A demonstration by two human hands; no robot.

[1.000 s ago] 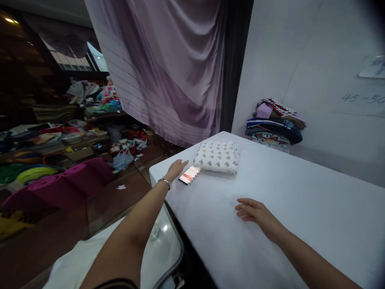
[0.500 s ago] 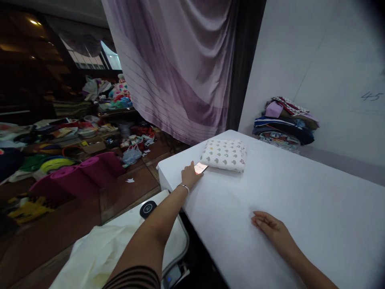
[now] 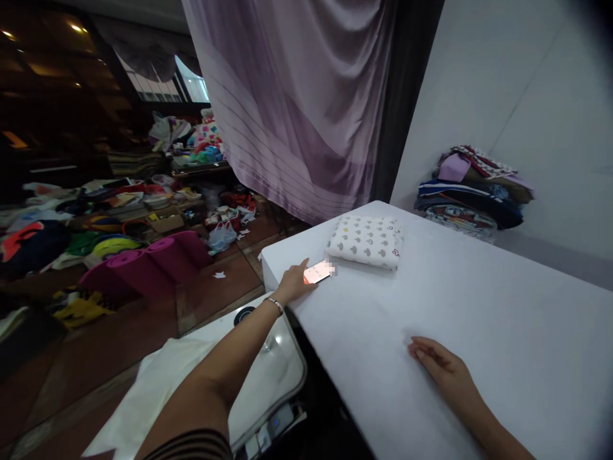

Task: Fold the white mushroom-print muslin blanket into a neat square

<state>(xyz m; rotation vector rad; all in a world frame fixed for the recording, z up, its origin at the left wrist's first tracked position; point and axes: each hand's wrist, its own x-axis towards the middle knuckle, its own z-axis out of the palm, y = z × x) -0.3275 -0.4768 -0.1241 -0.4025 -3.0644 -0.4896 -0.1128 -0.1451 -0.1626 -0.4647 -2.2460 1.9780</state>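
Observation:
My left hand [image 3: 295,282] reaches across to the near left part of the white table [image 3: 450,319]. Its thumb and fingers grip the near end of a smartphone [image 3: 317,272], whose screen is lit pink and white. Just beyond the phone lies a folded white cloth [image 3: 366,240] printed with grey shapes, no longer overlapping the phone. Over the middle of the table, my right hand [image 3: 439,361] rests with its fingers loosely curled together and the thumb against them. I see nothing held in it.
Below my left arm stands a white-topped stand [image 3: 275,377] with a black round disc [image 3: 244,315] and pale cloth [image 3: 167,370]. A stack of folded fabrics [image 3: 472,191] sits by the wall. Purple curtain [image 3: 311,115] hangs behind. Rolled magenta mats [image 3: 138,271] and clutter cover the floor.
My left hand has drawn the phone out from the folded cloth, toward me and left, so more of its screen shows. My right hand has stayed nearly still. The view has shifted slightly left.

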